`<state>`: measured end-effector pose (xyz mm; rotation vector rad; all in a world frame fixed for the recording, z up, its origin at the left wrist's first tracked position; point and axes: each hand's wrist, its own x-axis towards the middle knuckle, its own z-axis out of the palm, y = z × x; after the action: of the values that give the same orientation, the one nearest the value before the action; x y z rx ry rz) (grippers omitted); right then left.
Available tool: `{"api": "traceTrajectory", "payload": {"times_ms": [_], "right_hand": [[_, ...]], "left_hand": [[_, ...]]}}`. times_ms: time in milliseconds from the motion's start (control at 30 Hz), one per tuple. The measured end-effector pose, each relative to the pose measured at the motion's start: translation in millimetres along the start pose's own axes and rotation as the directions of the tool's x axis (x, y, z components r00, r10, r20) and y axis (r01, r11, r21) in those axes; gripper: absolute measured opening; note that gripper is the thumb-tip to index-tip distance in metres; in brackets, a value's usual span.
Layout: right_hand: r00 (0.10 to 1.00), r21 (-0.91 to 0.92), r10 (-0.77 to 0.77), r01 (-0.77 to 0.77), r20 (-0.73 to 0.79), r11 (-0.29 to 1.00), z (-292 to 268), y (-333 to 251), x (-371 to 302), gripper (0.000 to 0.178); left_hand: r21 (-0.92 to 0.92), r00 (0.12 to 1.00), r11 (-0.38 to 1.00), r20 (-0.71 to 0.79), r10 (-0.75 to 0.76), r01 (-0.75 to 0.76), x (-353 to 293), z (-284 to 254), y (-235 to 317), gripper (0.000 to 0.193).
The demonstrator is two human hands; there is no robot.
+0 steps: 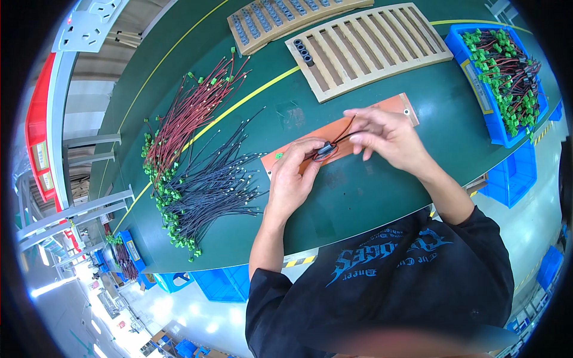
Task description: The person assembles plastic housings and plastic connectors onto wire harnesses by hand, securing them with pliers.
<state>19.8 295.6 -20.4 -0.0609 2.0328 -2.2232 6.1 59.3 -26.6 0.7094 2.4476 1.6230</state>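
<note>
My left hand pinches a small dark cylindrical core between thumb and fingers, above an orange-brown strip on the table. Thin red and black wires loop around or through the core; which, I cannot tell. Just right of it, my right hand has its fingers curled at the wires' upper end and grips the black wire. A green connector shows beside my left hand. To the left lie a spread bundle of red wires and one of black wires, with green connectors at their ends.
A slotted wooden rack stands at the back, with several dark cylinders in one slot. Behind it is another rack with rows of grey pieces. A blue bin of wired green connectors sits at the right on the green table.
</note>
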Motion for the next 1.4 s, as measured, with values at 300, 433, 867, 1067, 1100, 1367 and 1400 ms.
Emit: {"api": "traceTrajectory", "payload": {"times_ms": [300,433,867,1067,1100,1367,1400], "right_hand": [[0.976,-0.434,-0.214,0.177,-0.038,0.884,-8,-5,3,0.014],[0.94,-0.525,-0.339,0.267,-0.045,0.808,-22,-3,2,0.017],[0.961,-0.45,-0.253,0.18,-0.108,0.875,-40,14,-3,0.012],[0.988,0.053,-0.007,0.015,-0.155,0.998,-29,24,-2,0.013],[0.986,0.052,-0.002,0.011,-0.164,0.999,-29,25,-1,0.013],[0.977,-0.011,0.075,-0.079,-0.197,0.997,-27,31,1,0.017],[0.976,-0.009,0.081,-0.085,-0.201,0.996,-27,32,1,0.017]], "left_hand": [[0.168,1.0,0.985,-0.004,0.023,-0.022,11,8,8,0.031],[0.166,1.0,0.986,0.025,0.019,-0.023,18,14,7,0.03],[0.072,0.976,0.983,0.15,0.157,-0.169,47,33,9,0.027],[-0.204,0.988,0.974,0.138,-0.069,0.097,53,50,-7,0.014],[-0.209,0.987,0.973,0.146,-0.069,0.099,53,50,-7,0.014],[-0.364,0.979,0.908,0.069,-0.193,0.205,48,53,-13,0.012],[-0.366,0.977,0.906,0.075,-0.197,0.211,48,53,-13,0.012]]}}
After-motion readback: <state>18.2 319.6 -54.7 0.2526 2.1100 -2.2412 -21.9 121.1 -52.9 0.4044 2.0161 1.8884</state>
